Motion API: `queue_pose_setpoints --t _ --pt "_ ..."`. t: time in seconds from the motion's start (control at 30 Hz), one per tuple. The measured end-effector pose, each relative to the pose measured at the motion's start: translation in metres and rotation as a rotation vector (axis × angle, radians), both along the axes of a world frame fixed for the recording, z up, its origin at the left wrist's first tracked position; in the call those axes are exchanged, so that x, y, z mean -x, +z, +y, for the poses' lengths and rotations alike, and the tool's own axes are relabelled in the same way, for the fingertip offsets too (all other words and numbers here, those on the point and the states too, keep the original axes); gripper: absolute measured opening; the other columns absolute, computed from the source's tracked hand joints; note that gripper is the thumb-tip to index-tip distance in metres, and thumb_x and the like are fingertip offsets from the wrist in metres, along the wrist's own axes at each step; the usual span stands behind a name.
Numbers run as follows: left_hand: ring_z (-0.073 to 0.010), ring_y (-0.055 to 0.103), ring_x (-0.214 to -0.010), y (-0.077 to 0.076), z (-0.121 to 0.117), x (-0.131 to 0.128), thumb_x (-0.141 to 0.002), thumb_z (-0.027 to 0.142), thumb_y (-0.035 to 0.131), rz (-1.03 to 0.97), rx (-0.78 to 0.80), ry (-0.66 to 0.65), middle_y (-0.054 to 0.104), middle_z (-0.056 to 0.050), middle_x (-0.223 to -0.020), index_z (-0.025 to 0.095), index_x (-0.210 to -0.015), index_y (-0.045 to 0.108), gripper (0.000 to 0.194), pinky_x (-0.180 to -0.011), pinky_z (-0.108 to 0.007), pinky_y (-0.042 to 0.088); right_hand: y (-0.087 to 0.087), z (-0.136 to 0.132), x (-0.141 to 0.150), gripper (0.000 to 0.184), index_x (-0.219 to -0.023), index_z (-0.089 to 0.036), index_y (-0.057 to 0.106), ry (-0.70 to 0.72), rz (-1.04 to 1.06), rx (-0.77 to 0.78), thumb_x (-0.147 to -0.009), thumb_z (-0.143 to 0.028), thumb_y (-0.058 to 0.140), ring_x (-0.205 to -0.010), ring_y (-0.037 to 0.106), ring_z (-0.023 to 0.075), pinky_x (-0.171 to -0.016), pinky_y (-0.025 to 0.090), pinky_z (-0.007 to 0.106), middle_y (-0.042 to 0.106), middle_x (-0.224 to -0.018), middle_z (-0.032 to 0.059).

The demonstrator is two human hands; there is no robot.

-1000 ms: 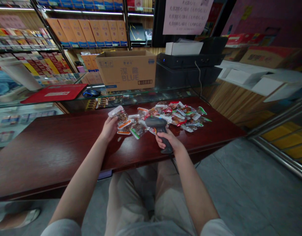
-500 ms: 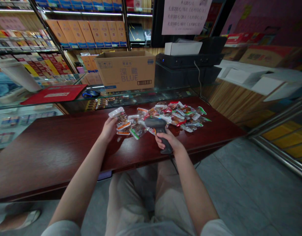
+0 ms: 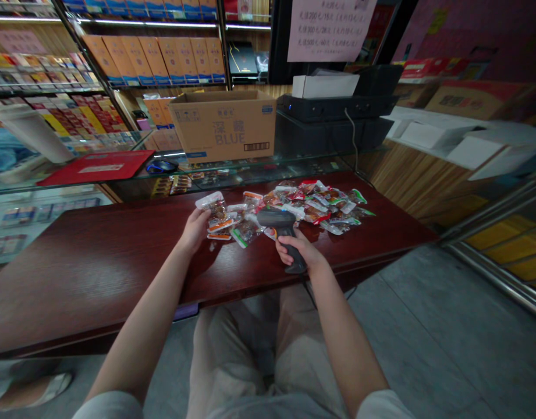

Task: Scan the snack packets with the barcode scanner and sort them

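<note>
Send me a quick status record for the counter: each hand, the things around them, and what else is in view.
Left hand: fingers on a clear snack packet; grip unclear.
Right hand: holds a dark handheld barcode scanner, its head above the packets.
Things: loose pile of sealed snack packets on a dark red wooden counter.
Rest: a cardboard box, a red mat and a computer mouse on a glass display case.
</note>
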State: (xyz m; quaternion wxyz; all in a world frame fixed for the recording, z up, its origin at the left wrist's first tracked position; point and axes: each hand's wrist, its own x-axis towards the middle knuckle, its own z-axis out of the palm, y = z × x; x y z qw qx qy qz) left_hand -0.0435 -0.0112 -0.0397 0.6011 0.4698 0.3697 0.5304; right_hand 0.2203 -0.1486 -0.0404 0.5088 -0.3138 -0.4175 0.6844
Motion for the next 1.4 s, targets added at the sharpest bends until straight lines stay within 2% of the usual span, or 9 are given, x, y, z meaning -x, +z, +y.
queue_pose_setpoints --t 0.4,0.57,0.77,1.0,1.2,1.4 --pt "-0.0218 0.067 -0.085 -0.002 0.001 -0.001 -0.068 0.035 0.073 0.03 -0.011 0.015 0.07 -0.005 -0.095 0.016 -0.104 0.061 0.043 -0.083 -0.039 0.053 0.0 0.0 0.0 0.024 -0.084 -0.019 0.047 0.002 0.01 -0.009 -0.079 -0.032 0.067 -0.032 0.038 0.0051 -0.033 0.028 0.018 0.049 -0.052 -0.0085" --pt "-0.022 0.066 -0.089 -0.007 0.003 0.0 -0.067 0.039 0.074 0.099 -0.09 0.045 0.07 -0.006 -0.098 0.016 -0.103 0.063 0.044 -0.084 -0.037 0.052 0.001 0.0 0.0 0.025 -0.084 -0.019 0.048 -0.002 0.008 -0.007 -0.078 -0.033 0.068 -0.032 0.038 0.0052 -0.033 0.029 0.018 0.049 -0.052 -0.0085" --pt "-0.0208 0.065 -0.081 -0.011 0.005 0.001 -0.069 0.046 0.075 0.207 -0.149 0.059 0.07 -0.006 -0.089 0.014 -0.1 0.066 0.045 -0.077 -0.034 0.05 0.003 -0.001 0.0 0.025 -0.079 -0.019 0.047 -0.009 0.004 -0.01 -0.078 -0.032 0.068 -0.032 0.04 0.0054 -0.033 0.03 0.018 0.049 -0.052 -0.008" --pt "-0.0173 0.059 -0.065 -0.011 0.003 0.002 -0.071 0.051 0.073 0.369 -0.184 0.046 0.067 -0.005 -0.076 0.013 -0.09 0.068 0.043 -0.064 -0.029 0.047 0.003 -0.001 0.0 0.024 -0.087 -0.019 0.049 -0.004 0.001 -0.011 -0.078 -0.032 0.067 -0.031 0.038 0.0054 -0.033 0.03 0.018 0.048 -0.052 -0.0088" --pt "-0.0186 0.061 -0.071 -0.011 0.004 0.002 -0.068 0.047 0.077 0.414 -0.249 0.084 0.068 -0.005 -0.079 0.014 -0.095 0.067 0.044 -0.071 -0.031 0.047 0.001 -0.001 0.0 0.023 -0.085 -0.019 0.048 -0.015 0.007 -0.016 -0.079 -0.031 0.067 -0.032 0.038 0.0052 -0.033 0.029 0.018 0.049 -0.052 -0.0085" --pt "-0.0205 0.061 -0.075 -0.012 0.006 0.003 -0.068 0.045 0.075 0.556 -0.295 0.139 0.068 -0.005 -0.081 0.017 -0.093 0.068 0.038 -0.078 -0.034 0.048 0.001 -0.001 0.001 0.023 -0.085 -0.019 0.049 -0.015 0.016 -0.016 -0.078 -0.031 0.067 -0.032 0.038 0.0051 -0.032 0.029 0.018 0.049 -0.052 -0.0084"
